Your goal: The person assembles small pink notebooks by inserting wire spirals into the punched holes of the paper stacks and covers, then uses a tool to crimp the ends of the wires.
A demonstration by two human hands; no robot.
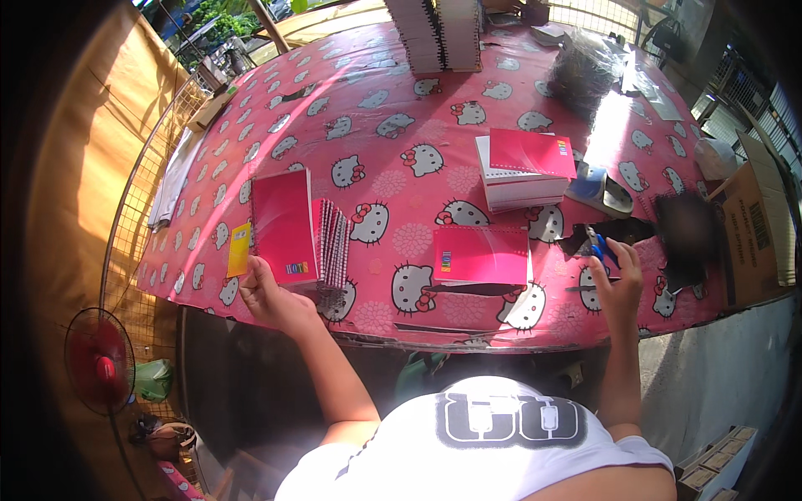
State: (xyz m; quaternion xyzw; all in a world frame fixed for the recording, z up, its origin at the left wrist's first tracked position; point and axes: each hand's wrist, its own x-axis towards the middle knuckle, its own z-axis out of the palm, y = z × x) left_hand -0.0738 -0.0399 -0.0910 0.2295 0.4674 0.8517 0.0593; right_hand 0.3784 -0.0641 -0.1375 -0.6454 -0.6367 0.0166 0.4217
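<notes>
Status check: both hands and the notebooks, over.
Left hand gripping the red notebook stack. Right hand holding a blue tool. Single red notebook lies between them.

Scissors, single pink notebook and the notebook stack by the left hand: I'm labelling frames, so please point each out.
scissors (598,248), head view, blue handles
single pink notebook (480,255), head view, cover centre
notebook stack (284,225), head view, top cover

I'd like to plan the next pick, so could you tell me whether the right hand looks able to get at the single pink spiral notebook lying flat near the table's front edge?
Probably yes: the right hand, holding blue-handled scissors, sits just beside the single pink spiral notebook, with only bare tablecloth between them.
</notes>
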